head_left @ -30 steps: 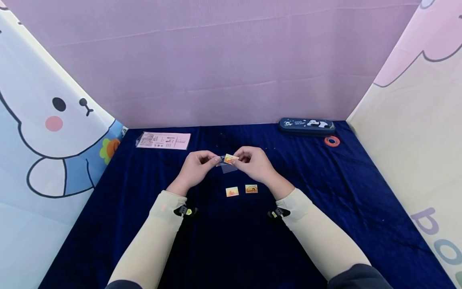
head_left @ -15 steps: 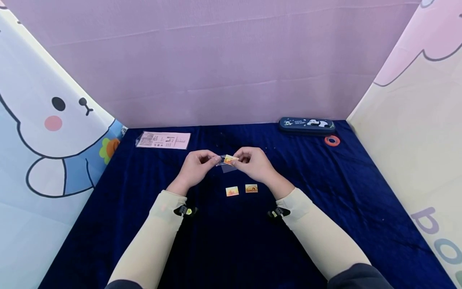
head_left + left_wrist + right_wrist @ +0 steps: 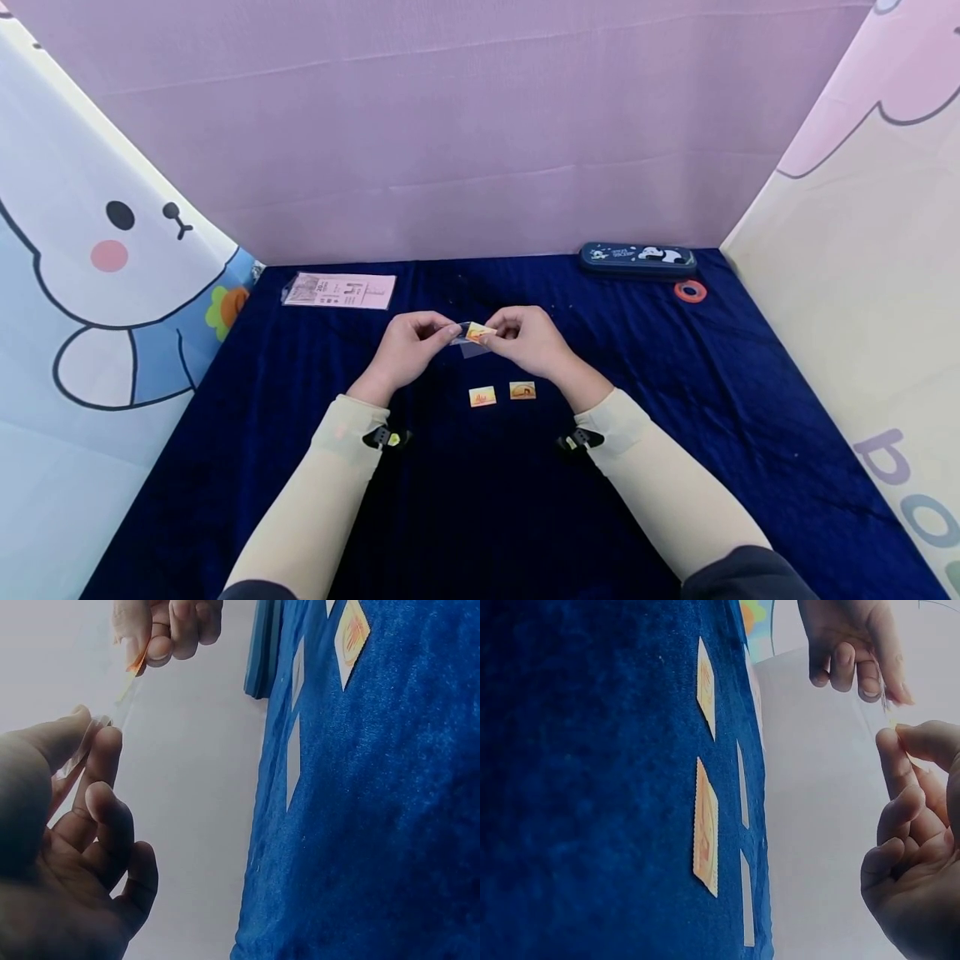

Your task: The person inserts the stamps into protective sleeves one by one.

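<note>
Left hand point(image 3: 408, 346): we pinch a clear plastic pocket point(image 3: 461, 337) between thumb and forefinger, the remaining fingers loosely bent.
Right hand point(image 3: 534, 342): our thumb and forefinger are closed on a small yellow stamp point(image 3: 477, 332), the other fingers curled.
Held stamp: tilted above the blue-clothed worktop point(image 3: 750, 392), between our hands, at the pocket's right end; we cannot tell whether its edge is inside.
Loose stamps: we see a reddish one point(image 3: 483, 397) and a brownish one point(image 3: 522, 391) lying apart, closer to the worktop's near edge than our hands.
Pale slips point(image 3: 293, 761): two lie beyond those stamps.
Far-left corner: pink paper point(image 3: 341, 291) lies near it.
Far-right corner: a pencil case point(image 3: 637, 261) sits by the far edge, a red tape roll point(image 3: 690, 284) just before its right end.
</note>
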Demonstrator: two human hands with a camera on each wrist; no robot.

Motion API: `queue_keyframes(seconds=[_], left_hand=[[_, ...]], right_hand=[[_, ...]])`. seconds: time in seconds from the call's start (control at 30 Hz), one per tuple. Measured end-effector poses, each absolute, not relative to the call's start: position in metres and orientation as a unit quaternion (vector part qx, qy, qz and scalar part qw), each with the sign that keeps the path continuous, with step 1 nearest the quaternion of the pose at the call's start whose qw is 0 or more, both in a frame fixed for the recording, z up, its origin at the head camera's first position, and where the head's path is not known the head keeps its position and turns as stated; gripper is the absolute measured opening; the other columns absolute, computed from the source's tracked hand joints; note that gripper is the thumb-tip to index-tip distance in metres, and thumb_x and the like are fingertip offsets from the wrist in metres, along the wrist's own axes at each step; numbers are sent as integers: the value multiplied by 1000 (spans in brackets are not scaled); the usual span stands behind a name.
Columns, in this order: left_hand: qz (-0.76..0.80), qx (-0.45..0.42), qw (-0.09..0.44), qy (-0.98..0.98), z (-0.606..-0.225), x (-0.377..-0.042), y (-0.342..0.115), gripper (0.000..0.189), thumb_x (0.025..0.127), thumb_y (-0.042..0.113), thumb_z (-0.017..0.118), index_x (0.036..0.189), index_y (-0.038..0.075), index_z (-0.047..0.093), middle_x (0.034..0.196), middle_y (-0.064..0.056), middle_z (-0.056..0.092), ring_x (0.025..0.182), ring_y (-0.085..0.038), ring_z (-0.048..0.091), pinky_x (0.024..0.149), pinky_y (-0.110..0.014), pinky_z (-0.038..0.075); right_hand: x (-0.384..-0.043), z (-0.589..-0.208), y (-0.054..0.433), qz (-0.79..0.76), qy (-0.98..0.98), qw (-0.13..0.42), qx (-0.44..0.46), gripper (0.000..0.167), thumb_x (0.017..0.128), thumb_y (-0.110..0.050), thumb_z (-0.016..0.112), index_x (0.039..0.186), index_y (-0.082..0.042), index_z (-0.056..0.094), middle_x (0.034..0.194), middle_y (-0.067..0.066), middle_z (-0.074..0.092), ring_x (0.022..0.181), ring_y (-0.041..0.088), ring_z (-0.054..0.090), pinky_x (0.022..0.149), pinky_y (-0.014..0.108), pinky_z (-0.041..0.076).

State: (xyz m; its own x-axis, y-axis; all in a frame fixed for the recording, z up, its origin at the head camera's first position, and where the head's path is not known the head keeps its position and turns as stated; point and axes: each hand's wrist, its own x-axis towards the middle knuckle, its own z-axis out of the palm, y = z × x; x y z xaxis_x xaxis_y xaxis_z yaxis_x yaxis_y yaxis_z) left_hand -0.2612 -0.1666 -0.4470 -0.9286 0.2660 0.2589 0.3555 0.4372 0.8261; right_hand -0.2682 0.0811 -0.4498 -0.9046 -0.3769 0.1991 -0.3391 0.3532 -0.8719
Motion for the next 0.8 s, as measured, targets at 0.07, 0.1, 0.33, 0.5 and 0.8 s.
queue_keyframes(seconds=[0.07,0.1,0.33,0.5,0.8], left_hand=[[-499,-184,43,-846,-447,-261,-166,21,100,33,75,102,13,82,89,5,74,69,-19,58,60,-31,46],[-499,-184,42,-845,-447,-261,-166,20,100,32,75,102,13,82,90,5,75,70,-19,59,61,-31,46],[-498,-185,38,-846,-448,-261,-165,10,100,29,75,99,20,82,91,6,75,72,-19,60,63,-31,48],[-496,-186,33,-847,-448,-260,-164,10,100,29,75,99,21,81,92,5,75,73,-19,60,64,-32,49],[-499,-199,26,-843,-448,-261,-163,7,99,29,76,100,23,80,91,5,74,70,-19,56,61,-31,45]], right_hand=[[-268,-449,82,-523,823,21,-222,4,95,-21,80,95,-17,79,78,0,71,64,22,59,57,32,47],[-268,-449,82,-522,823,24,-223,5,95,-21,80,95,-17,79,78,0,71,65,22,60,57,32,47],[-269,-448,85,-524,819,41,-232,4,95,-20,80,95,-16,79,80,-1,74,65,22,60,58,33,47],[-270,-448,86,-520,818,49,-239,4,95,-20,80,95,-16,79,80,-1,73,62,22,57,56,31,45],[-271,-449,87,-507,829,37,-233,6,98,-23,77,98,-18,78,80,2,69,66,23,57,59,34,47]])
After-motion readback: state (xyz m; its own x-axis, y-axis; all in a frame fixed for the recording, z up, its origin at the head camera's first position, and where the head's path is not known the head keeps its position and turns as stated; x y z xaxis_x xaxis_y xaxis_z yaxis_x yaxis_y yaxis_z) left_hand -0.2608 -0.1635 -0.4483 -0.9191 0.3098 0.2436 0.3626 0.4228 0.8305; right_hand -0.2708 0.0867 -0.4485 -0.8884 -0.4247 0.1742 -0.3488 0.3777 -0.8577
